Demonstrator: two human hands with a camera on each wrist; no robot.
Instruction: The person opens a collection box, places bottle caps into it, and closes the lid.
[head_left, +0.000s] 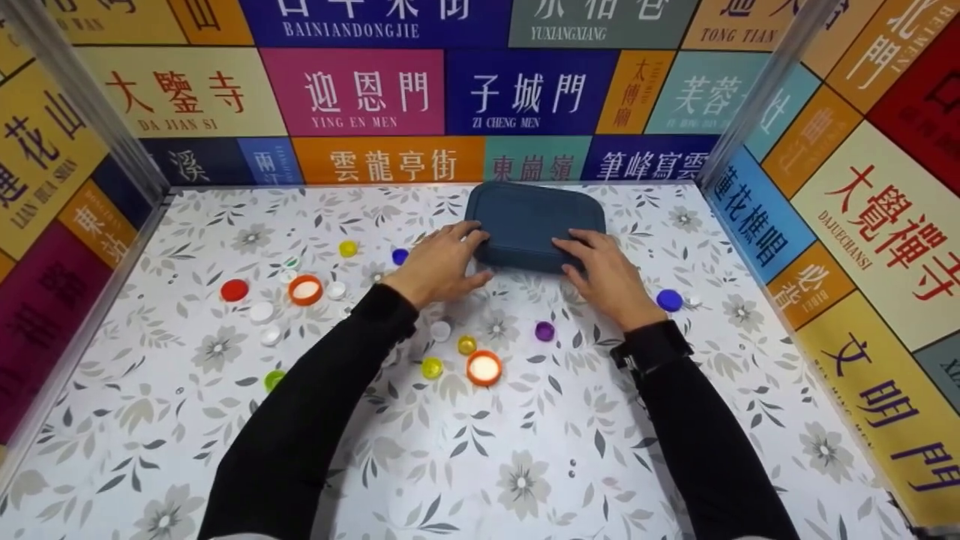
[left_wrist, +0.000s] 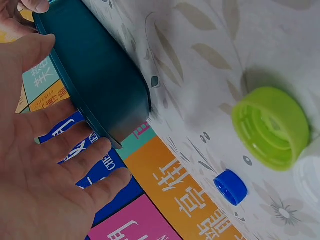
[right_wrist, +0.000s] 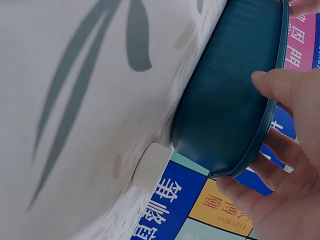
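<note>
A dark blue-teal lidded box with rounded corners lies flat near the back wall, between both hands. My left hand is at its left end, with fingertips at the lid's edge and fingers fairly straight in the left wrist view. On the opposite end, my right hand rests its fingers over the lid's rim, while its thumb lies along the side wall. A blue bottle cap sits just left of my left hand. Whatever the box contains is hidden under its lid.
Loose caps are scattered over the flowered tabletop: a red one, an orange ring-like one, another orange one, a purple one and a blue one. Lettered panels wall the back and sides.
</note>
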